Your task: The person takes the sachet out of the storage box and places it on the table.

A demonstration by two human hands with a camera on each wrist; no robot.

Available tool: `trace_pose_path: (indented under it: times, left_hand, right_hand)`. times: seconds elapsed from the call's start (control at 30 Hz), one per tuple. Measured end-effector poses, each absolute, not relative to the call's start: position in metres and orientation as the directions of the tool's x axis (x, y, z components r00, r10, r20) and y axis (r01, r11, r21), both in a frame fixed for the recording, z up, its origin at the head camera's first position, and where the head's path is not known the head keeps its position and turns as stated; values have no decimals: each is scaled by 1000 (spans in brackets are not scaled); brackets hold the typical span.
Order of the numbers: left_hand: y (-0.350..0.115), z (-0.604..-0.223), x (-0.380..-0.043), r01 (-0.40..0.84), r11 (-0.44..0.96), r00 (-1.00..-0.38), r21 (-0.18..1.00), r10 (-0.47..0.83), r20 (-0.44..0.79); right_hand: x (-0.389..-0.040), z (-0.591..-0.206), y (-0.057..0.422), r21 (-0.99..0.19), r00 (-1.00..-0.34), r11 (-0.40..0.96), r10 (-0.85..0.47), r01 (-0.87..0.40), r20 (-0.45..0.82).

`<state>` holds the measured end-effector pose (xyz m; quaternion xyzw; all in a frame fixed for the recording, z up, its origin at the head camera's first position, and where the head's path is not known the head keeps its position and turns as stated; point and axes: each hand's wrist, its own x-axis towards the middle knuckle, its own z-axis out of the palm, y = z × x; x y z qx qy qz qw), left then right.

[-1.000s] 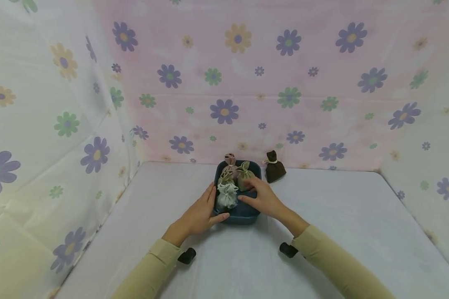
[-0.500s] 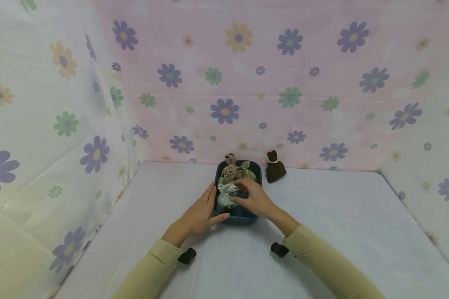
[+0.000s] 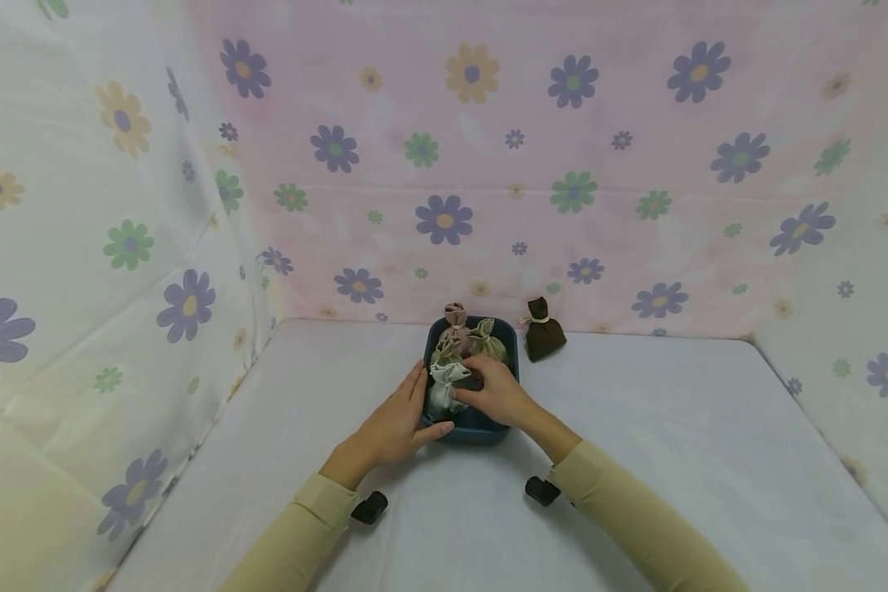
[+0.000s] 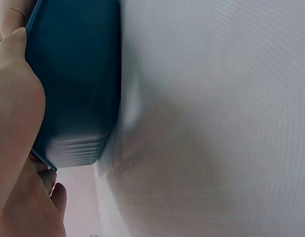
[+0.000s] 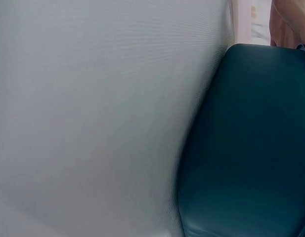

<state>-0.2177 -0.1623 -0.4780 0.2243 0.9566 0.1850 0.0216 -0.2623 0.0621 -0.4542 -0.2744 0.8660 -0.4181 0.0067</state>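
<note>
A dark blue plastic bin (image 3: pixel 479 436) stands on the table with several small tied cloth pouches in it. My left hand (image 3: pixel 392 423) holds the bin's front left corner, fingers along the left side and thumb at the front rim. Inside the bin, my right hand (image 3: pixel 501 395) pinches the white pouch (image 3: pixel 442 400) from its right side; the hand hides part of it. Behind lie an olive pouch (image 3: pixel 446 351), a pink-brown pouch (image 3: pixel 455 316) and a khaki-green pouch (image 3: pixel 488 341). The wrist views show mostly the bin's outer wall (image 4: pixel 75 74) and the tabletop.
A dark brown tied pouch (image 3: pixel 543 335) sits on the white table (image 3: pixel 673 427) just right of the bin. Flowered cloth (image 3: pixel 503 164) hangs close behind the bin and at both sides.
My right hand has moved left, from over the bin's right part onto the white pouch, which is now slightly squeezed in. The left hand and the bin keep their places.
</note>
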Motion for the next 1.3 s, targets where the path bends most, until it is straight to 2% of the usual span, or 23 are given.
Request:
trace_pose_path:
  times: [1.3]
  left_hand:
    - [-162,-479,-217,427,821,-897,379,436,67]
  right_hand:
    - [-265,-461,56,-713,-832,483,-486,-509,265]
